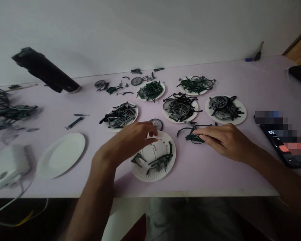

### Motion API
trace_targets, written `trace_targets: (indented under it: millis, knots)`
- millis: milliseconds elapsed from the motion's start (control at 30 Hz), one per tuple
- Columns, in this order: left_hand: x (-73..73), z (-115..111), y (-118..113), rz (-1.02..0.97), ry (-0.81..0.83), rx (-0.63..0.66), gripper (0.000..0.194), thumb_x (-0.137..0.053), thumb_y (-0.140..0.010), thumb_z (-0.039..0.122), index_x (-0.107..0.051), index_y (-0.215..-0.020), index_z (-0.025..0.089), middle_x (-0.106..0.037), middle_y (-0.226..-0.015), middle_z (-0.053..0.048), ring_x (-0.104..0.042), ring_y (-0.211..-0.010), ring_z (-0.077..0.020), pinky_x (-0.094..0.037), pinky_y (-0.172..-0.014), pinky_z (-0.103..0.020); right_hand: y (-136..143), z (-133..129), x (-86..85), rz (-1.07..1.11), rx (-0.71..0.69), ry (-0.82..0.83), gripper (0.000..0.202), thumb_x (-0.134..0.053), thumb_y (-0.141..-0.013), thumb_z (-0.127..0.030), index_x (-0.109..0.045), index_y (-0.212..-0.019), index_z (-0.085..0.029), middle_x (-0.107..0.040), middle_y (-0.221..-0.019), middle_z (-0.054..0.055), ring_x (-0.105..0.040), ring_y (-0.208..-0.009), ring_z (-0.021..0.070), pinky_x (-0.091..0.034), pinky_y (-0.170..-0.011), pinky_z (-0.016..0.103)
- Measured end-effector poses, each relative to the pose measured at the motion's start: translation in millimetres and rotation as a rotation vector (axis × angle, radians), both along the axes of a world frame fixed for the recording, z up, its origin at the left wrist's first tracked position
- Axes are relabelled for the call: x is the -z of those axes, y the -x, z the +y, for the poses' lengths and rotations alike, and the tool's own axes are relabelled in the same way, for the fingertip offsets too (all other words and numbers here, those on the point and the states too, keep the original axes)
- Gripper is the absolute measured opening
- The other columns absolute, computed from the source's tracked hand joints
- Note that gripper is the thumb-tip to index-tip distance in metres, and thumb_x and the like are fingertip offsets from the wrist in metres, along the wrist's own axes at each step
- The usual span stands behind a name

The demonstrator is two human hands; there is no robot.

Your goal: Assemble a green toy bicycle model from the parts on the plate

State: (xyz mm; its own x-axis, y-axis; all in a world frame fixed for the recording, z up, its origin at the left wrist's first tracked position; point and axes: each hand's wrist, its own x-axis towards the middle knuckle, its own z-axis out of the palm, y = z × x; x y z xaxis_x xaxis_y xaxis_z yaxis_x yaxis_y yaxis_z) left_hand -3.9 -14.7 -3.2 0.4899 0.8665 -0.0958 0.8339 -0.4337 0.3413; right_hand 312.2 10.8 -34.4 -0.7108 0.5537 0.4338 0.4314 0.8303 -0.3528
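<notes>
The legible writing is limited to the white digits "00" on the black smartphone (278, 144) at the right of the pale lilac desk (203, 177); the rest of its display is partly obscured by pixelation. The dark green model bicycle (190, 137) lies directly before the right hand (225, 139), whose thumb and forefinger meet in a narrow pinch at its near side; whether they grip the model itself or a small part cannot be told. The left hand (140, 132) is poised over the far left rim of the round white paper plate with a fluted edge (153, 176), thumb and curled fingers slightly apart. The bicycle, slender and partly assembled in appearance, shows a curved strip at its left end and a thin bar along its far side; the right fingers cover part of it. The plate, just left of the bicycle, carries loose dark green parts (163, 160), some straight and some curved, among small pale pins. A grey-spoked black wheel (157, 124) lies at the plate's far edge, near the left fingers.
</notes>
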Motion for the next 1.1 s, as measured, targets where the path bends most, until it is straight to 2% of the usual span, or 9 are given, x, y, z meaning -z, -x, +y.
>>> trace_targets:
  millis: [67,167,333,467,567,667,767,933,1100]
  knots:
    - [5.6,-2,-2,0.042,0.047,-0.028,0.013,-0.059,-0.097,0.029,-0.067,-0.094,0.019,-0.069,-0.089,-0.003,-0.064,-0.071,-0.0145,-0.047,-0.061,-0.026,1,0,-0.3,0.002,0.002,-0.009,0.025,-0.052,-0.099,-0.017,-0.071,-0.115,-0.018,-0.079,-0.107,0.005,-0.077,-0.086,0.0167,-0.055,-0.072,0.026]
    - [11.1,-5,-7,0.090,0.034,-0.026,0.013,-0.055,-0.096,0.023,-0.064,-0.088,0.018,-0.067,-0.085,-0.002,-0.061,-0.068,-0.0140,-0.044,-0.059,-0.026,0,1,-0.5,0.008,0.007,-0.026,0.024,-0.053,-0.099,-0.017,-0.071,-0.114,-0.018,-0.079,-0.107,0.004,-0.077,-0.087,0.0169,-0.056,-0.073,0.026]
    - [7.3,-3,-14,0.134,0.010,0.025,0.012,-0.053,-0.092,0.011,-0.063,-0.090,0.016,-0.065,-0.093,-0.003,-0.060,-0.073,-0.0142,-0.044,-0.063,-0.026,1,0,0.3,-0.001,0.002,-0.006,0.025,-0.052,-0.099,-0.018,-0.070,-0.116,-0.019,-0.079,-0.107,0.003,-0.077,-0.086,0.0163,-0.056,-0.071,0.026]
    - [1.1,0,-23,0.049,-0.180,0.107,0.009,-0.054,-0.094,0.012,-0.062,-0.093,0.015,-0.065,-0.096,-0.006,-0.060,-0.088,-0.0190,-0.047,-0.078,-0.032,1,-1,1.2,-0.020,0.015,-0.053,0.024,-0.053,-0.098,-0.018,-0.072,-0.113,-0.020,-0.080,-0.105,0.003,-0.077,-0.083,0.0170,-0.055,-0.070,0.026]
    - [1.6,-1,-34,-0.048,-0.309,0.156,0.010,-0.050,-0.098,0.015,-0.059,-0.093,0.015,-0.065,-0.091,-0.005,-0.058,-0.085,-0.0182,-0.046,-0.080,-0.033,0,0,2.4,-0.045,0.010,-0.102,0.023,-0.053,-0.098,-0.017,-0.074,-0.108,-0.019,-0.080,-0.103,0.004,-0.077,-0.081,0.0175,-0.055,-0.069,0.026]
    - [6.4,-4,-45,-0.134,-0.348,0.227,0.011,-0.048,-0.100,0.014,-0.058,-0.103,0.015,-0.067,-0.096,-0.006,-0.060,-0.089,-0.0182,-0.047,-0.083,-0.032,-1,-1,4.3,-0.050,0.001,-0.113,0.024,-0.053,-0.097,-0.016,-0.074,-0.108,-0.019,-0.080,-0.102,0.004,-0.077,-0.078,0.0176,-0.055,-0.068,0.026]
    - [12.4,-7,-54,-0.135,-0.388,0.296,0.017,-0.047,-0.100,0.010,-0.056,-0.112,0.015,-0.067,-0.105,-0.008,-0.060,-0.097,-0.0196,-0.047,-0.087,-0.034,-1,-2,5.5,-0.052,-0.018,-0.085,0.026,-0.051,-0.098,-0.017,-0.073,-0.111,-0.019,-0.080,-0.104,0.005,-0.076,-0.077,0.0165,-0.055,-0.068,0.025]
    - [16.7,-8,-59,-0.078,-0.416,0.355,0.019,-0.042,-0.100,0.007,-0.059,-0.107,0.014,-0.064,-0.106,-0.010,-0.059,-0.096,-0.0195,-0.046,-0.086,-0.033,2,-6,3.3,-0.034,-0.042,0.005,0.027,-0.049,-0.099,-0.018,-0.071,-0.115,-0.018,-0.079,-0.107,0.005,-0.076,-0.080,0.0154,-0.055,-0.076,0.025]
    - [14.1,-9,-59,-0.093,-0.459,0.356,0.020,-0.039,-0.102,0.010,-0.058,-0.104,0.014,-0.064,-0.105,-0.010,-0.058,-0.094,-0.0187,-0.045,-0.085,-0.033,3,-8,-0.1,-0.043,-0.052,0.105,0.026,-0.049,-0.098,-0.019,-0.071,-0.113,-0.020,-0.080,-0.098,0.003,-0.073,-0.071,0.0138,-0.051,-0.068,0.024]
